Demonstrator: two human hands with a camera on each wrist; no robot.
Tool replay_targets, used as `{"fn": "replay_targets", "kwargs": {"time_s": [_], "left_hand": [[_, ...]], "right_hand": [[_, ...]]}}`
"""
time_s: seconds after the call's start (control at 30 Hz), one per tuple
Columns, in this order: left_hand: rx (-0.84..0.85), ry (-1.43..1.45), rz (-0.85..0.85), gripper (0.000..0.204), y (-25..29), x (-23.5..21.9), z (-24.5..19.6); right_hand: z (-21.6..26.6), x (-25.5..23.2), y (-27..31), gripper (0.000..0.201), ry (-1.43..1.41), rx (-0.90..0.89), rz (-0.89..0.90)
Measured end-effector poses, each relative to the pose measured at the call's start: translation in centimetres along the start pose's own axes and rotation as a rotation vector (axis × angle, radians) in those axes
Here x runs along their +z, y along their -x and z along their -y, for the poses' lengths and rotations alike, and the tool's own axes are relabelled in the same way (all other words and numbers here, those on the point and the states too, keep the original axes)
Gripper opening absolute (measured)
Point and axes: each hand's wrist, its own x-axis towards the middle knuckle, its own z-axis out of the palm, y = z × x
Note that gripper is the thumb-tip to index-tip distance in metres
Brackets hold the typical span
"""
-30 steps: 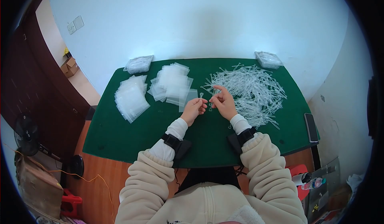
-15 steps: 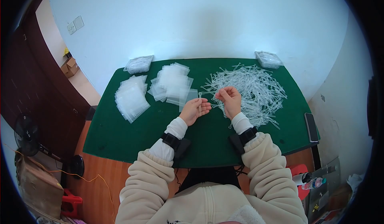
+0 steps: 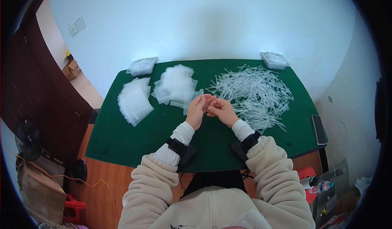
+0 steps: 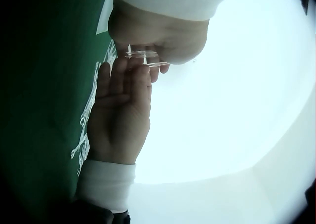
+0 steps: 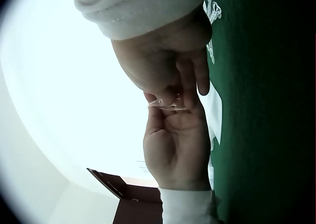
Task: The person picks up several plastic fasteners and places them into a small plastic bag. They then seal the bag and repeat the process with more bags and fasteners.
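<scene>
Head view: over a table with a dark green cloth top (image 3: 139, 147), a person's two bare hands meet near the middle, fingertips together. The left hand (image 3: 197, 111) pinches a few thin, clear plastic sticks (image 4: 143, 53) with its thumb and fingers, and a small loop pokes up just beyond its fingertips. The right hand (image 3: 223, 111), its fingers bent, grips at the same sticks from the other side; both wrist views show them between the two hands, but their exact number cannot be told. Beside the right hand spreads a broad, tangled heap of clear looped sticks (image 3: 257, 94). Past the left hand lies a fanned stack of translucent flat plastic bags (image 3: 175, 82), and farther left a second stack of similar bags (image 3: 134, 102). A filled clear pack (image 3: 141, 66) sits at the far left edge, another filled pack (image 3: 274, 60) at the far right. A black phone (image 3: 318, 129) rests by the table's right edge.
</scene>
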Motion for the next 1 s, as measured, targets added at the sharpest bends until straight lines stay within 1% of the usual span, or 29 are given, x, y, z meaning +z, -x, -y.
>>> {"fn": "replay_targets", "kwargs": {"time_s": [0.03, 0.13, 0.3, 0.4, 0.57, 0.67, 0.7, 0.8, 0.83, 0.93, 0.97, 1.0], "left_hand": [[-0.001, -0.001, 0.000, 0.029, 0.0, 0.0, 0.1], [0.124, -0.175, 0.060, 0.027, -0.1, 0.1, 0.6], [0.172, -0.289, 0.068, 0.026, 0.0, -0.1, 1.0], [0.242, -0.408, 0.142, 0.025, -0.1, -0.4, 1.1], [0.208, -0.410, 0.127, 0.024, -0.3, -1.0, 1.3], [0.320, -0.365, -0.055, 0.023, -1.0, -1.6, 1.5], [0.320, -0.365, -0.056, 0.023, -1.0, -1.9, 1.6], [0.182, -0.176, -0.203, 0.022, -1.0, -2.1, 1.4], [0.183, -0.175, -0.203, 0.022, -1.1, -2.1, 1.4], [0.167, -0.114, -0.129, 0.021, -1.0, -2.0, 1.3], [0.167, -0.114, -0.128, 0.021, -1.0, -2.0, 1.2], [0.122, -0.126, -0.149, 0.020, -1.0, -1.9, 1.1]], "right_hand": [[0.0, 0.0, 0.0, 0.009, -0.001, 0.000, -0.001], [0.8, 0.2, 0.2, 0.009, 0.016, -0.020, -0.053], [2.0, 0.9, 0.7, 0.010, -0.050, -0.016, -0.043], [1.8, 0.6, 0.7, 0.012, 0.016, 0.048, -0.029], [0.3, -0.3, 0.2, 0.011, 0.080, 0.019, 0.020], [0.4, -0.9, 0.4, 0.013, 0.810, -0.170, -0.124], [0.3, -1.1, 0.6, 0.013, 0.810, -0.170, -0.124], [-0.1, -1.6, 0.9, 0.012, 1.435, -0.461, -0.161], [-0.1, -1.7, 0.9, 0.012, 1.436, -0.462, -0.161], [-0.1, -1.9, 0.6, 0.007, 1.455, -0.230, -0.081], [-0.1, -1.8, 0.6, 0.007, 1.454, -0.230, -0.081], [-0.2, -1.7, 0.6, 0.007, 1.455, -0.236, -0.096]]}}
